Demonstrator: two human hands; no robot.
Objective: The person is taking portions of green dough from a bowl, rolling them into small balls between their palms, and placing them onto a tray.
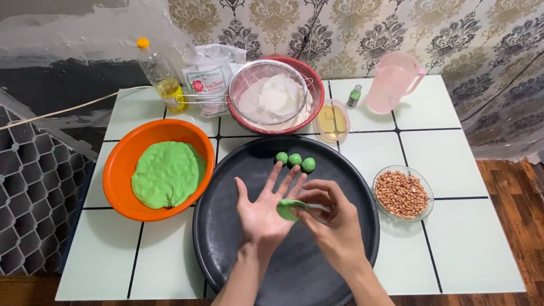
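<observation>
A big black round tray (298, 274) sits in the middle of the white table (475, 247). Left of the tray is an orange bowl (119, 169) with a big lump of green dough (168, 173). Right of the tray is a small glass bowl of peanuts (402, 192). Three little green balls (294, 161) lie on the tray's far edge. Over the tray, the left hand (264, 216) is flat with fingers spread wide. A small green dough piece (287, 209) rests on it. The right hand (334, 224) pinches that piece with its fingertips.

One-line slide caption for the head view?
Left hand cradles a flattened green dough piece, right hand pinching it above the black tray.
</observation>
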